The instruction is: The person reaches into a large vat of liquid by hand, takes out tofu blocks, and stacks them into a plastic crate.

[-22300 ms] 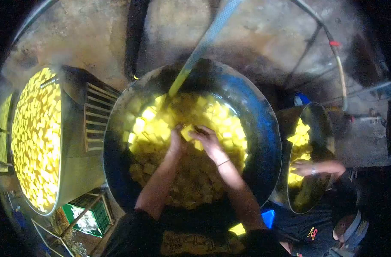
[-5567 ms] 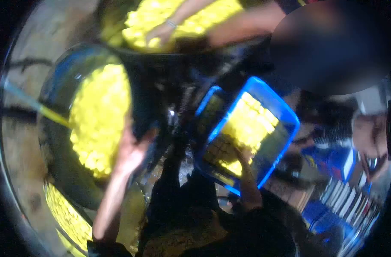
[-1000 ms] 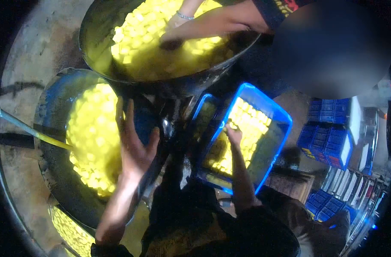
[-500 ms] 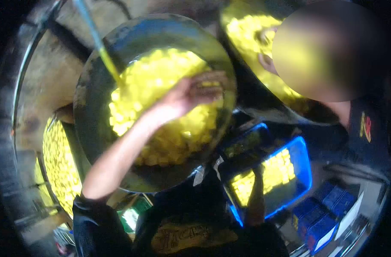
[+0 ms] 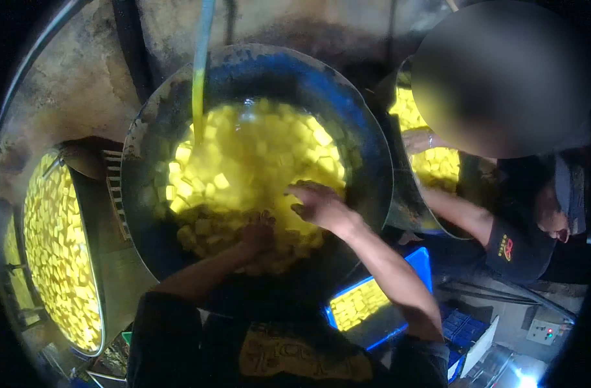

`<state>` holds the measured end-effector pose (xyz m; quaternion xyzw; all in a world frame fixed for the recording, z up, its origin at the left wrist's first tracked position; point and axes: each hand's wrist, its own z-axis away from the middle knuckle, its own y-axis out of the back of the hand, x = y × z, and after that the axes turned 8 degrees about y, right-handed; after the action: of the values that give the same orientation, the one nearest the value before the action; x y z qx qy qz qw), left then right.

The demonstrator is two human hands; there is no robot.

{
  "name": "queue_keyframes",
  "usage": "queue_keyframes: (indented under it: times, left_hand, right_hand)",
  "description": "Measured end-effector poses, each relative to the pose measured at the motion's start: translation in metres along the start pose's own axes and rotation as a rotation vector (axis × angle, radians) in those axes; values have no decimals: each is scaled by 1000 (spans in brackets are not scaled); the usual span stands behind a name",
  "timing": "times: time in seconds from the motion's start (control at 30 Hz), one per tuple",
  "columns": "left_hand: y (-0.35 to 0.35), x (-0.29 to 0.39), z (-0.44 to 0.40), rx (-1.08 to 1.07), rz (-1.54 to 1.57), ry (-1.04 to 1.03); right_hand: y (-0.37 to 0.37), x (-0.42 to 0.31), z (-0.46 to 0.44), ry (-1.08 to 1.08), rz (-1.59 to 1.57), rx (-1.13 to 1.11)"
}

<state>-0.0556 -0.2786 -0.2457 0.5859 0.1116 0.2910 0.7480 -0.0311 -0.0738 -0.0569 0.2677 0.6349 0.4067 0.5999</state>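
A large round dark vat (image 5: 373, 161) stands in front of me, filled with yellow liquid and many yellow blocks (image 5: 321, 136). My left hand (image 5: 260, 234) is low over the near part of the blocks, in shadow, its fingers too dim to tell what they hold. To its right, my right hand (image 5: 315, 205) reaches over the liquid with its fingers apart and nothing seen in them. A blue-and-yellow hose (image 5: 199, 84) hangs into the vat at the upper left.
At the left is another vat of yellow blocks (image 5: 59, 252). A blue crate (image 5: 423, 268) with rows of blocks stands at the lower right. Beyond it, a co-worker's arms (image 5: 460, 213) reach into a third vat (image 5: 405, 174). Blue crates (image 5: 463, 330) stand lower right.
The view has swung right to left, bringing the vat to the middle. My right hand has left the blue crate and is over the vat. My left hand has moved lower among the blocks.
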Motion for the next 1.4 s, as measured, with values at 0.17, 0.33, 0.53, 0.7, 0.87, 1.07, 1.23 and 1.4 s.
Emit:
queue_keyframes:
  times: [0.17,0.33,0.53,0.7,0.87,1.07,1.23,1.4]
  left_hand:
    - [12,-3,-28,102,155,179]
    - [0,-13,-45,34,283,187]
    - [-5,-45,-68,-114,664,159]
    - [-9,-106,-150,-38,246,39]
    - [20,-131,-173,288,-440,51]
    - [9,-142,-169,234,137,54]
    - [26,-159,-146,225,1192,75]
    - [83,-126,-114,134,2204,704]
  right_hand:
    - [-155,90,-51,-99,318,-379]
    - [-167,91,-50,-120,297,-484]
    - [-123,126,-70,54,-137,-455]
    - [-28,116,-176,-286,-244,-434]
    - [-56,146,-264,-415,140,-188]
    - [-139,184,-279,-299,233,91]
    - [-130,211,-221,-278,-644,10]
    - [-54,102,-173,-335,-955,-80]
